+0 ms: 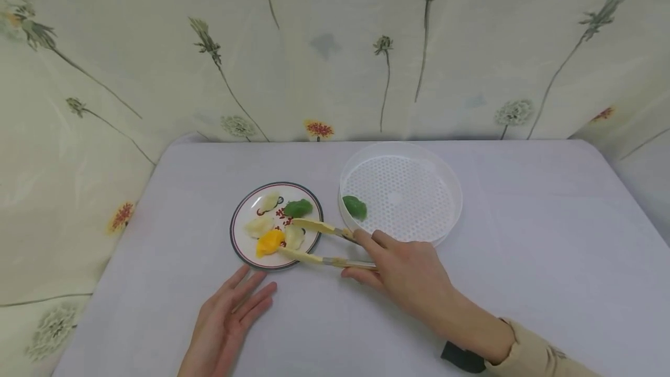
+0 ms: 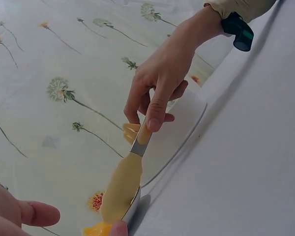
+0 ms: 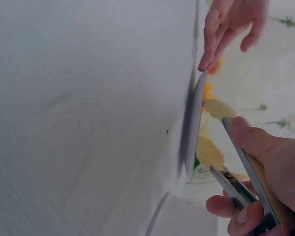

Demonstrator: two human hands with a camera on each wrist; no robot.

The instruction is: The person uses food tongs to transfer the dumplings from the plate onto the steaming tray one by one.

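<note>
Flat, muted light covers the table (image 1: 549, 237), with soft shadows, one beside the plate (image 3: 195, 129) in the right wrist view; both wrist views look hazier (the head view is crisper).

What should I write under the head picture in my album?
Right hand holds tongs open over a plate of colourful pieces; left hand at its edge, tray beside.

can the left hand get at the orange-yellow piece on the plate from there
Probably yes: the left hand is empty at the near edge of the plate, and nothing seems to block the orange-yellow piece, though the tongs sit close.
</note>
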